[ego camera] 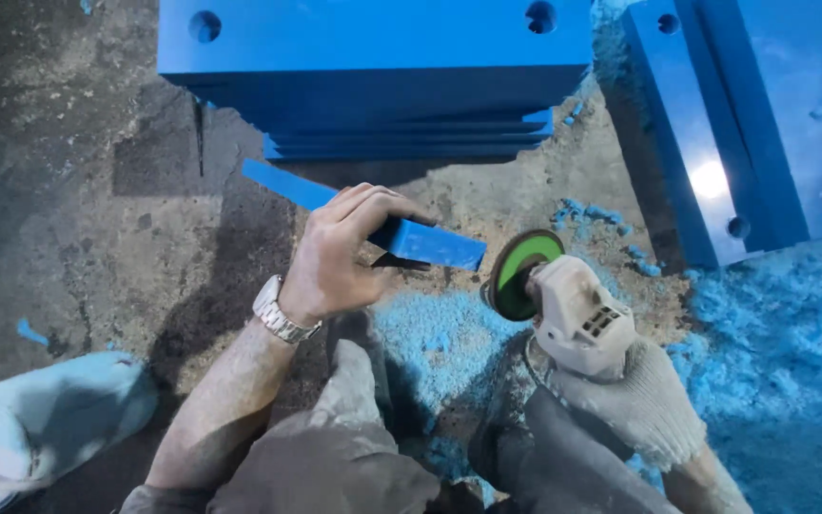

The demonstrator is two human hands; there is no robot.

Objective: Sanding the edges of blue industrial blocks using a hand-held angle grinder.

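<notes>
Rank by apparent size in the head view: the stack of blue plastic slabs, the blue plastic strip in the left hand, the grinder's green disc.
1. Stack of blue plastic slabs
2. Blue plastic strip
3. Green grinder disc

Dim, bluish light overall. A white glare spot sits on the glossy blue plastic slab (715, 181). Left of it, deep shadow darkens the floor; the picture is slightly soft.
</notes>
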